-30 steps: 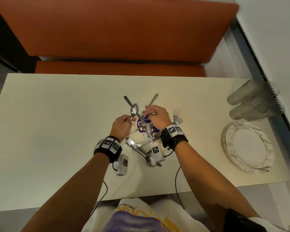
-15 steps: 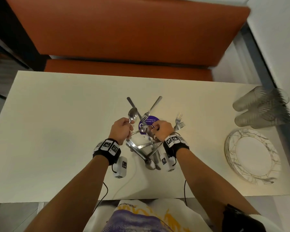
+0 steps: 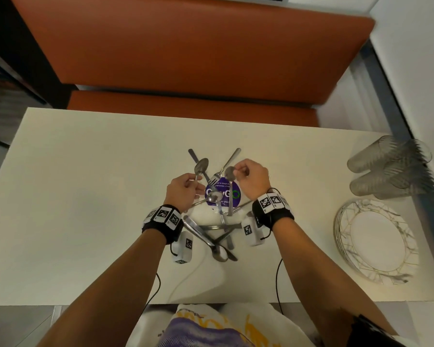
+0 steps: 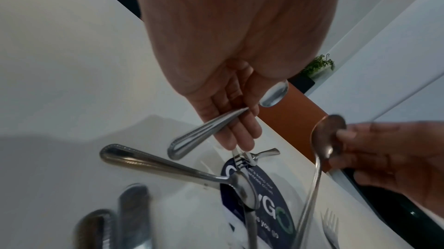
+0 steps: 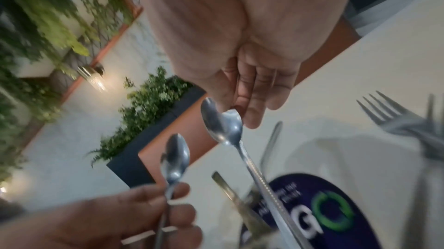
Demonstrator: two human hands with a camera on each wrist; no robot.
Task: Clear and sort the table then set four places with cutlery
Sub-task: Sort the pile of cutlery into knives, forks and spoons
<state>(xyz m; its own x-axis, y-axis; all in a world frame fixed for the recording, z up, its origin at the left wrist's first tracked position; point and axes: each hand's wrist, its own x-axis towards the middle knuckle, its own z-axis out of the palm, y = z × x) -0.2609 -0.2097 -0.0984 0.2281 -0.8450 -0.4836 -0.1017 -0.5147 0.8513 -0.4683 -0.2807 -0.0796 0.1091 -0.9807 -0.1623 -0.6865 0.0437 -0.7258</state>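
1. Left hand [image 3: 184,190] grips a spoon [image 3: 201,167] by the handle, bowl up and away from the body.
2. Right hand [image 3: 252,179] pinches a second spoon [image 3: 229,189] at its bowl; the handle hangs down toward the body.
3. Cutlery pile [image 3: 217,229] lies on the table [image 3: 85,196] between and below both hands, roughly equally near.
4. Judgement: the right spoon goes to the left hand.

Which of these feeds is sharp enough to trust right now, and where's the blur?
Head view: sharpest, though the cups at its edge smear. Left wrist view: the spoon is clear; the handles nearest the lens are blurred. Right wrist view: worst, with the plants and forks streaked.
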